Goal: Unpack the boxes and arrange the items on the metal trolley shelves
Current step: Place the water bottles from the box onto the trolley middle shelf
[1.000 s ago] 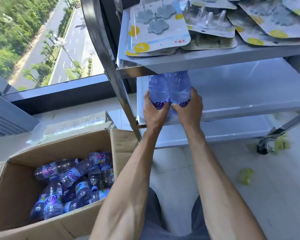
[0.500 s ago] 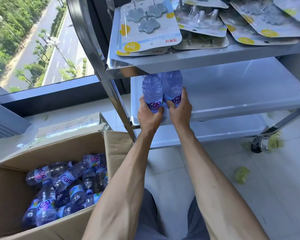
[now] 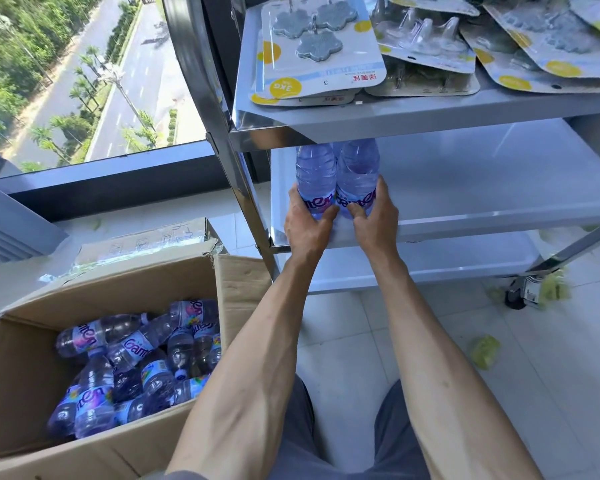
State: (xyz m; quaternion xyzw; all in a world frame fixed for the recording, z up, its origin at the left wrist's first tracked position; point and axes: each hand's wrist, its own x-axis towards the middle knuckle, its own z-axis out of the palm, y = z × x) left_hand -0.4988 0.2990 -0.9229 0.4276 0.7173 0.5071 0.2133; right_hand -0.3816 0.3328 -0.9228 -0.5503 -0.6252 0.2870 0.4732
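A: Bottles are seen standing upright, side by side and touching, near the front left corner of the middle shelf [image 3: 482,188] of a metal trolley [image 3: 201,81]. The left bottle [image 3: 315,174] is gripped low down by the left hand [image 3: 307,225], with the fingers curled round its label. The right bottle [image 3: 357,171] is gripped in the same way by the right hand [image 3: 373,218]. Their caps are hidden by the shelf above.

B: What is shown on the top shelf [image 3: 413,112]?

A: Flat blister packs [image 3: 319,53] are spread across it, overlapping one another. Grey flower-shaped pieces are held in the nearest pack.

B: And where is the box?

A: An open cardboard box [image 3: 21,375] is seen on the floor at the lower left, just beside the trolley's leg. More bottles [image 3: 132,355] of the same kind are piled in it, lying at mixed angles. The bottom shelf [image 3: 430,265] is visible beneath the middle one. A castor wheel [image 3: 520,292] is seen at the right, with yellow-green scraps [image 3: 484,351] scattered on the tiled floor nearby.
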